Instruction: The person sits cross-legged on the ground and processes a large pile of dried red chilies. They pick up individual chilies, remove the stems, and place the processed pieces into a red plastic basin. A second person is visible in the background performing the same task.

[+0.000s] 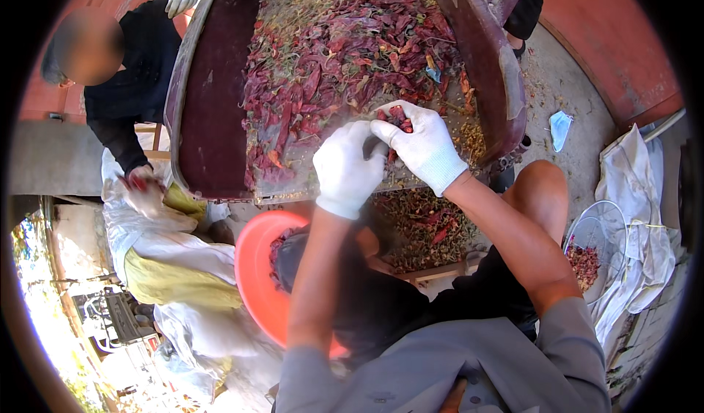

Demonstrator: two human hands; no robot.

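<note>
My right hand (421, 146), in a white knit glove, holds a few dark red dried chili pieces (400, 118) between thumb and fingers. My left hand (347, 168), also gloved, meets it at the fingertips, its thumb and fingers curled with a gap between them. Whether anything sits in the left fingers is hidden. Both hands are over the near edge of a large maroon bin (212, 94). A layer of dried red chilies (335, 66), mixed with stems and yellow seeds, covers the bin's floor.
A co-worker (132, 66) stands at the left, one hand blurred above white and yellow sacks (181, 253). A coral plastic basin (254, 237) holds chilies beside my left forearm. Chili debris (432, 231) lies below the bin. At right are a strainer basket (597, 215) and a face mask (560, 129).
</note>
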